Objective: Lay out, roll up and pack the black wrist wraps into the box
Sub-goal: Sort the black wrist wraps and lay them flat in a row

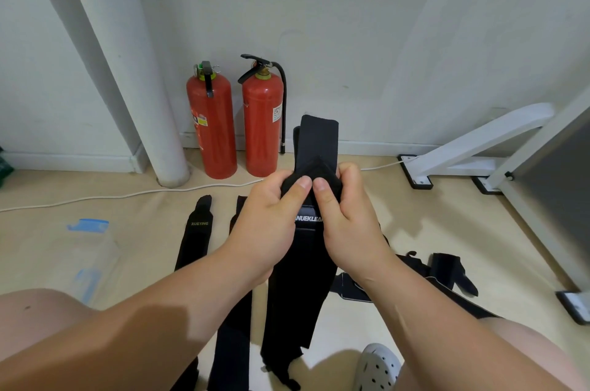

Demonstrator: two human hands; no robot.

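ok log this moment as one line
wrap: held up, partly folded | left hand: grips wrap | right hand: grips wrap | floor: other wraps laid out

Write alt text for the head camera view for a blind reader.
The left hand and right hand grip a black wrist wrap, thumbs side by side on its fold. Other black wraps lie on the floor; two red fire extinguishers stand by the wall.

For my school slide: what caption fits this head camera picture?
The left hand and right hand pinch a black wrist wrap; other wraps lie on the floor.
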